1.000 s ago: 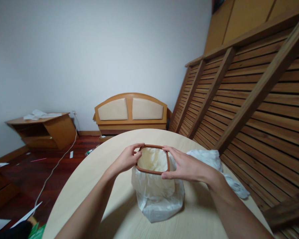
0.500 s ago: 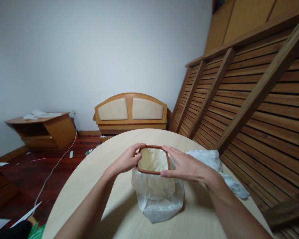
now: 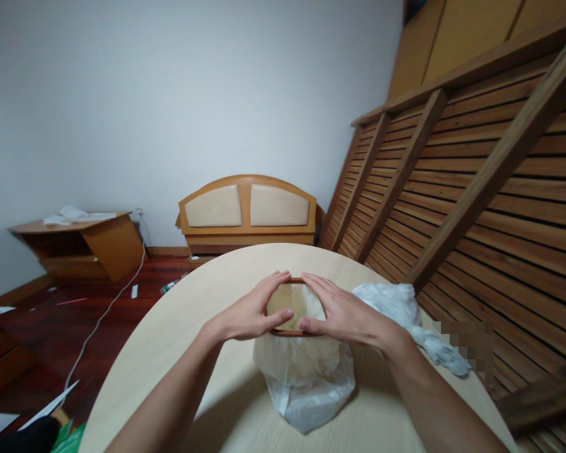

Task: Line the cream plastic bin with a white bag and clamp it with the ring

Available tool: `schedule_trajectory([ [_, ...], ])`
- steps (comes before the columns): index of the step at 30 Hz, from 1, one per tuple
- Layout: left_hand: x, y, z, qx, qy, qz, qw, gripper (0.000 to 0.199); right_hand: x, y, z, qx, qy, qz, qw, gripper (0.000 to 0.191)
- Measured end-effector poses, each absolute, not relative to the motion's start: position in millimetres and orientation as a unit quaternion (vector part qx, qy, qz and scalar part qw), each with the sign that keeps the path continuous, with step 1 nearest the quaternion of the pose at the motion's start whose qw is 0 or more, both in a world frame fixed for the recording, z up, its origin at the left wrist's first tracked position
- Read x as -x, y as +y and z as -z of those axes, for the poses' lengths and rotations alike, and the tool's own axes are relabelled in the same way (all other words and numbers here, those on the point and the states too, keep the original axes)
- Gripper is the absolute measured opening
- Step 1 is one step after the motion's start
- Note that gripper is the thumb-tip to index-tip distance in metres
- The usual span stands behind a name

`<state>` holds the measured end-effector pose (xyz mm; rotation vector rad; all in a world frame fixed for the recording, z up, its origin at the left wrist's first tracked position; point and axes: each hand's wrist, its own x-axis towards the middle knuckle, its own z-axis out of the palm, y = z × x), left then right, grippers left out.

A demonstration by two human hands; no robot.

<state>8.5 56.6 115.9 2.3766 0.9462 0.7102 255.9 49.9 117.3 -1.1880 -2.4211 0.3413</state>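
A small trash can (image 3: 296,333) with a brown rim stands on the pale round table, lined with a translucent white plastic bag (image 3: 309,380). The bag hangs out over the rim and down around the outside, hiding most of the can's wall. My left hand (image 3: 257,308) grips the rim's left side, fingers along the far edge and thumb over the opening near the front. On the right side, my right hand (image 3: 346,311) clasps the rim likewise, fingertips at the back and thumb by the front edge. The two sets of fingertips nearly meet.
Crumpled white plastic bags (image 3: 396,305) lie at the right edge of the table (image 3: 207,371). A slatted wooden frame (image 3: 453,207) leans close by on the right. Beyond the table are a headboard (image 3: 248,233) and a low cabinet (image 3: 108,245); a cable crosses the floor.
My left hand has slid rightward along the rim, its thumb now over the opening. The fingertips of both hands are closer together, and the can has shifted slightly right and nearer.
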Motion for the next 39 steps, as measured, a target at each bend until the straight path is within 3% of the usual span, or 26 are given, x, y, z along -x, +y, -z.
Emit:
schedule_trajectory([
  [21, -8.6, 57.1, -114.9, -0.887, 0.322, -0.242, 0.224, 0.084, -255.8, 49.7, -114.4, 0.428, -0.87, -0.159, 0.184, 0.109],
  [39, -10.7, 56.6, -114.4, -0.885, 0.319, -0.254, 0.226, 0.083, -255.2, 54.0, -106.3, 0.41, -0.869, -0.173, 0.217, 0.108],
])
